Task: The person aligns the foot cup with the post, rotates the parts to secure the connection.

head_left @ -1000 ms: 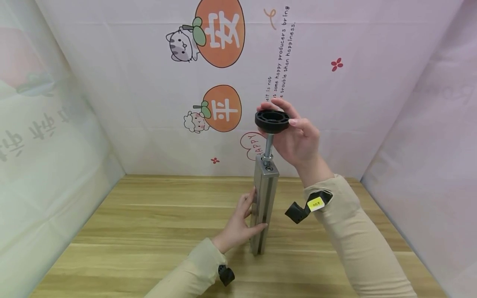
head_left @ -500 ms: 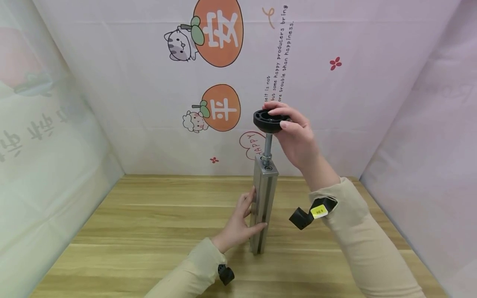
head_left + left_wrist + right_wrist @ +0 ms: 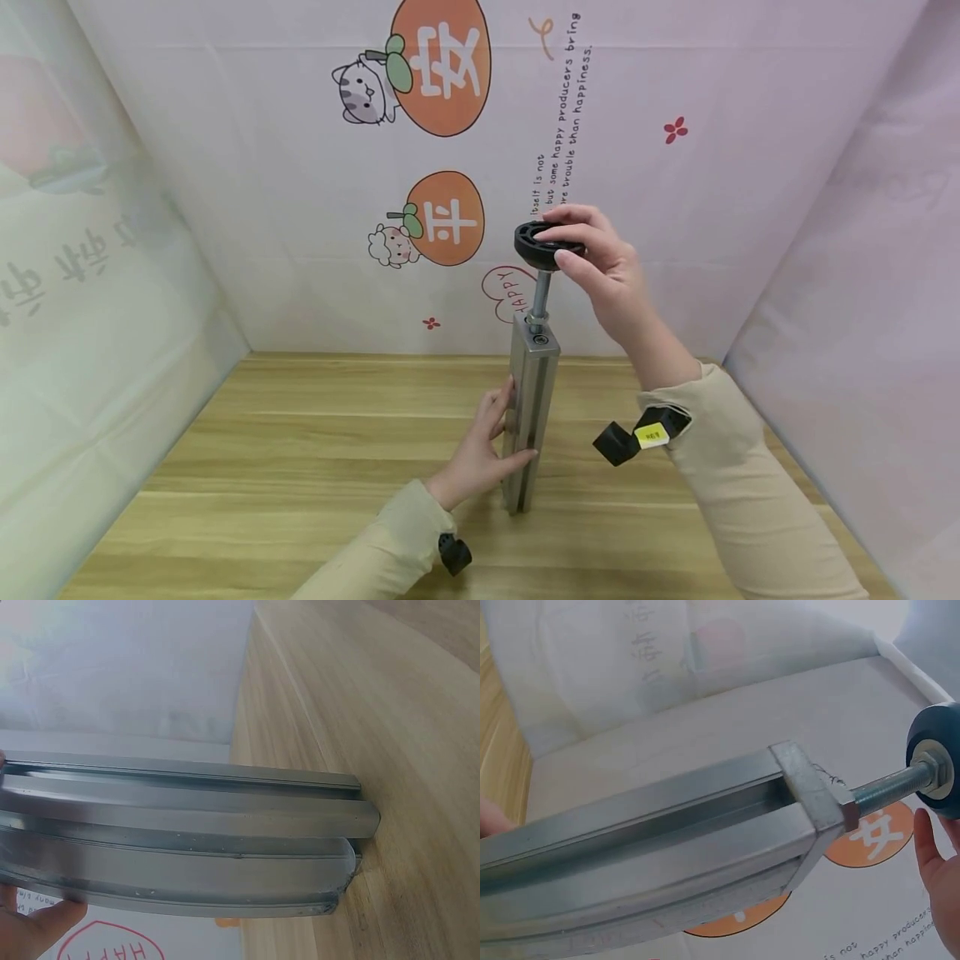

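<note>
A silvery aluminium profile [image 3: 534, 408] stands upright on the wooden table. My left hand [image 3: 476, 454] grips its lower half, thumb on the near side and fingers on the far left side. On top sits an end plate [image 3: 546, 342], from which a threaded stud [image 3: 541, 293] rises through a nut [image 3: 847, 808]. The stud carries a black round levelling foot [image 3: 531, 252]. My right hand [image 3: 611, 267] holds that foot by its rim, thumb at the near edge and fingers over the top. In the left wrist view, the profile's lower end [image 3: 322, 862] meets the table.
The wooden table [image 3: 315, 433] runs back to a white printed cloth [image 3: 300, 208]. Cloth sides [image 3: 82, 275] close off left and right. Small black cameras [image 3: 617, 443] are strapped to both wrists.
My right hand has turned around the foot, its fingers shifting over the top while the wrist swung right and down. The left hand and the profile have stayed in place.
</note>
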Demonstrator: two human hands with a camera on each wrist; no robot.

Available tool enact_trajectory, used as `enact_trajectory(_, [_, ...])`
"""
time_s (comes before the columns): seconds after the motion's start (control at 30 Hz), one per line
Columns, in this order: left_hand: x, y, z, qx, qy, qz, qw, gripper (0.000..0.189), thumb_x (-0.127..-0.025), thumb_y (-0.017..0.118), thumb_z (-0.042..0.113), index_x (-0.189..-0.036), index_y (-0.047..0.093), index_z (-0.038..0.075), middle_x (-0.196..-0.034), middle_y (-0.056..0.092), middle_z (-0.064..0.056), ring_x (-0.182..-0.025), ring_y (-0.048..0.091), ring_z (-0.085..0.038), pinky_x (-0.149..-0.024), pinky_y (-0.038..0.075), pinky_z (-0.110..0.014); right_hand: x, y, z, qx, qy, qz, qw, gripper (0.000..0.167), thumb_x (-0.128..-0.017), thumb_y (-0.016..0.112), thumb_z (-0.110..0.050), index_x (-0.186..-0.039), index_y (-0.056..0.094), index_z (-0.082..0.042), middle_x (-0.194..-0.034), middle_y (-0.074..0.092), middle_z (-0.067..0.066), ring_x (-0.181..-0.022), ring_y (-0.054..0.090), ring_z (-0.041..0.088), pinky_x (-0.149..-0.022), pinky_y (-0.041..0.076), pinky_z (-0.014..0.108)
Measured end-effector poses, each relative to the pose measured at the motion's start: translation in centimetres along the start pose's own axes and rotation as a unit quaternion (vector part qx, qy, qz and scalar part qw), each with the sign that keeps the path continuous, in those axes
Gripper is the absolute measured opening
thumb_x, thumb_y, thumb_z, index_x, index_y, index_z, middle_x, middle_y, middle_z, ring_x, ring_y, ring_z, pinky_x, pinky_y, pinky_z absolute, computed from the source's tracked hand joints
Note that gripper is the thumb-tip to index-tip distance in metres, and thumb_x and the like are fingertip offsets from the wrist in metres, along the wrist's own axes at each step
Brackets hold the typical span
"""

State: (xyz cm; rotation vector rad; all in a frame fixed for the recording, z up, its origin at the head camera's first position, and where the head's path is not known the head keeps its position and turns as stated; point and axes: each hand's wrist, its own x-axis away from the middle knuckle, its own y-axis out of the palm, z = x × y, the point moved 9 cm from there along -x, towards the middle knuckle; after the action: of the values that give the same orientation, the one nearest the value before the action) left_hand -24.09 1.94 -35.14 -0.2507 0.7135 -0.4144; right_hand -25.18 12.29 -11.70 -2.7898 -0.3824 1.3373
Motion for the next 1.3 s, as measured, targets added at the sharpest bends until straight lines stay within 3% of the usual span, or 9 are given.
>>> enact_trajectory(0.1, [0.0,0.0,0.1,0.002,0.0,0.0,1.0,0.105,-0.08,0.072,-0.001,-0.153,0.003,0.032,-0.132,0.033,-0.017,-0.124,0.037,-0.026,-0.099,0.042,-0.055,0.0,0.0,-0.3,0.048,0.006,-0.003,0.9988,0.035,-0.085,0.05,-0.001,-0.097,0.071,-0.027,-0.119,0.05,-0.002,-0.112,0.047,0.024,-0.089,0.048,0.018])
enact_trajectory(0.23, [0.1,0.0,0.2,0.006,0.0,0.001,1.0,0.105,-0.08,0.072,-0.002,-0.153,0.003,0.03,-0.131,0.033,-0.018,-0.123,0.038,-0.027,-0.098,0.043,-0.055,-0.3,0.2,-0.6,0.106,0.017,-0.011,0.9942,0.022,-0.085,0.055,0.001,-0.1,0.07,-0.003,-0.118,0.048,-0.005,-0.112,0.046,0.02,-0.089,0.046,0.017])
enact_trajectory(0.33, [0.1,0.0,0.2,0.005,-0.001,0.0,1.0,0.106,-0.079,0.072,-0.002,-0.153,0.003,0.03,-0.131,0.033,-0.018,-0.123,0.038,-0.028,-0.098,0.043,-0.055,-0.5,0.3,-1.0,0.155,0.007,-0.01,0.9878,0.023,-0.082,0.061,0.0,-0.102,0.065,0.009,-0.118,0.051,0.002,-0.113,0.041,0.014,-0.09,0.041,0.02])
enact_trajectory(0.53, [0.2,0.0,0.2,0.002,0.004,0.001,1.0,0.106,-0.079,0.072,-0.003,-0.153,0.003,0.031,-0.131,0.033,-0.018,-0.122,0.039,-0.029,-0.097,0.044,-0.056,-0.7,0.3,-1.9,0.25,-0.035,0.012,0.9674,0.023,-0.077,0.072,-0.009,-0.098,0.071,0.0,-0.114,0.056,0.016,-0.105,0.036,0.007,-0.084,0.032,0.031])
enact_trajectory(0.83, [0.1,0.1,0.1,-0.004,0.004,-0.002,1.0,0.104,-0.08,0.072,-0.002,-0.153,0.004,0.029,-0.131,0.033,-0.017,-0.122,0.039,-0.025,-0.098,0.043,-0.055,-0.9,0.6,-3.1,0.317,-0.054,0.07,0.9442,0.026,-0.069,0.083,-0.012,-0.089,0.073,0.0,-0.104,0.057,0.016,-0.098,0.031,0.004,-0.072,0.034,0.023])
enact_trajectory(1.1, [-0.1,0.1,0.3,-0.005,0.009,-0.005,0.9999,0.105,-0.08,0.071,-0.001,-0.153,0.002,0.031,-0.131,0.033,-0.018,-0.121,0.038,-0.026,-0.098,0.043,-0.056,-0.4,1.3,-4.7,0.394,-0.146,0.118,0.8999,0.03,-0.067,0.085,-0.023,-0.08,0.072,0.002,-0.09,0.058,0.019,-0.087,0.039,0.033,-0.073,0.027,0.029])
enact_trajectory(1.3, [-0.1,-0.1,0.0,-0.005,0.005,-0.007,1.0,0.106,-0.081,0.071,0.0,-0.152,0.001,0.034,-0.131,0.033,-0.018,-0.122,0.038,-0.027,-0.098,0.043,-0.055,-0.2,1.2,-5.0,0.398,-0.154,0.162,0.8898,0.035,-0.061,0.087,-0.023,-0.079,0.07,0.002,-0.088,0.056,0.019,-0.083,0.041,0.035,-0.073,0.026,0.031])
